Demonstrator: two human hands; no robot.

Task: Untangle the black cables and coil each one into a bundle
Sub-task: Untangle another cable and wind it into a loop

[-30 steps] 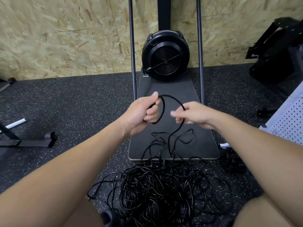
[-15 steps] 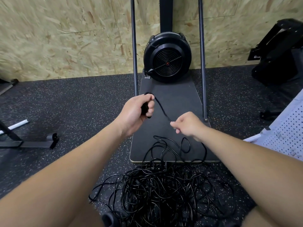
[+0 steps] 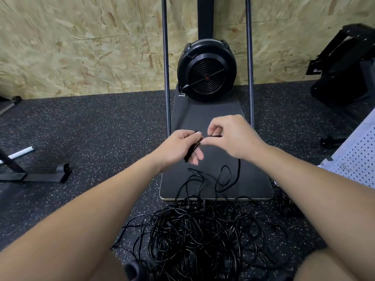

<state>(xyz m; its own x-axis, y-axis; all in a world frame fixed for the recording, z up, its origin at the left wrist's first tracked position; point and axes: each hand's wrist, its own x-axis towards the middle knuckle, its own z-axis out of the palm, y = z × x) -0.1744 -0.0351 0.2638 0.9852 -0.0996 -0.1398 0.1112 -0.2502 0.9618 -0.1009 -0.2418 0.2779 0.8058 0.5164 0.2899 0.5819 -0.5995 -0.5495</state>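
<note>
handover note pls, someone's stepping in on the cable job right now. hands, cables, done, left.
Left hand: grips a small folded bunch of black cable.
Right hand: pinches the same cable just beside the left; it trails down from there onto the black board.
Tangled pile: on the speckled floor in front of the board, some loops lying over its near edge.
Done: only the first few turns of one coil.
Left: finish this coil, then free and coil the rest.
</note>
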